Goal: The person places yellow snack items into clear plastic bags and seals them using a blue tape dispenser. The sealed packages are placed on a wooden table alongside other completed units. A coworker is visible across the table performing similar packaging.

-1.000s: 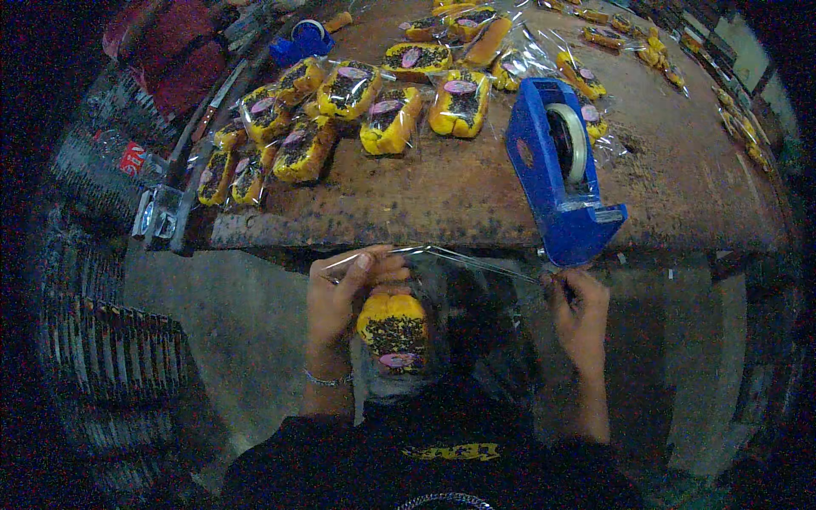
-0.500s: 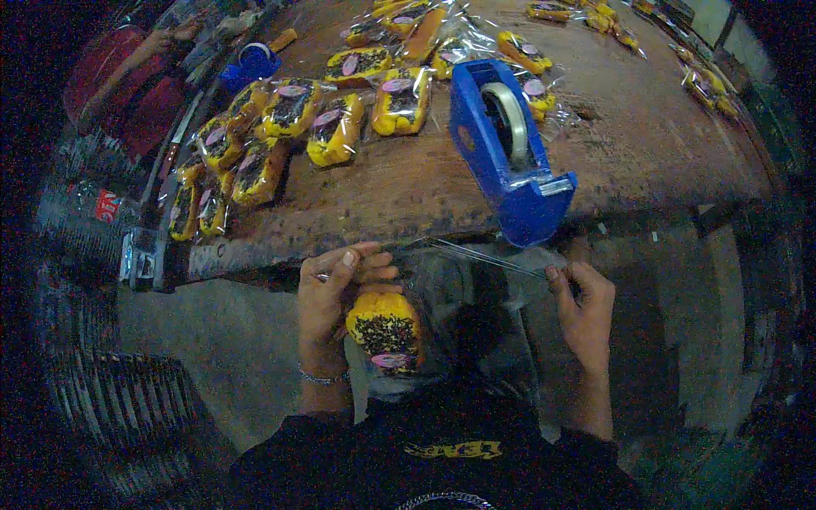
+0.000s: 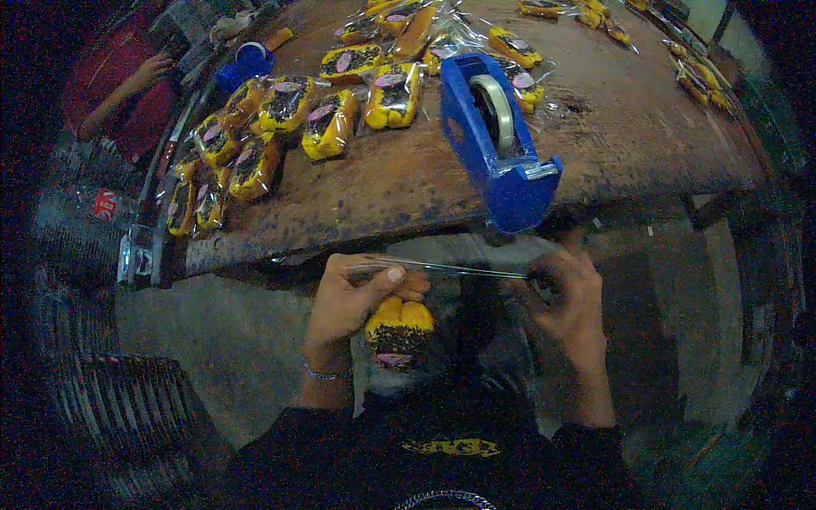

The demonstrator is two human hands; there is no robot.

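Below the table's front edge, my left hand [image 3: 367, 296] pinches one end of a clear plastic bag's folded edge [image 3: 450, 269], with the thumb pressed on it. At the other end my right hand [image 3: 568, 293] is closed on the same edge, its fingertips partly in shadow. Between the two hands the edge runs nearly level and taut. Under my left fingers hangs a yellow bread [image 3: 399, 331] topped with dark sprinkles, inside the bag with a pink oval label. Just beyond my right hand, a blue tape dispenser [image 3: 484, 166] stands at the table edge.
Several bagged breads [image 3: 327, 123] lie across the left and back of the wooden table [image 3: 382, 191], more [image 3: 701, 81] at the far right. A second blue tape dispenser [image 3: 246, 66] stands at the far left, near another person's hand [image 3: 153, 72] and red clothing [image 3: 119, 51].
My left hand has moved right and its thumb has come down on the bag edge. My right hand has shifted slightly left. The bag edge now lies closer to level.
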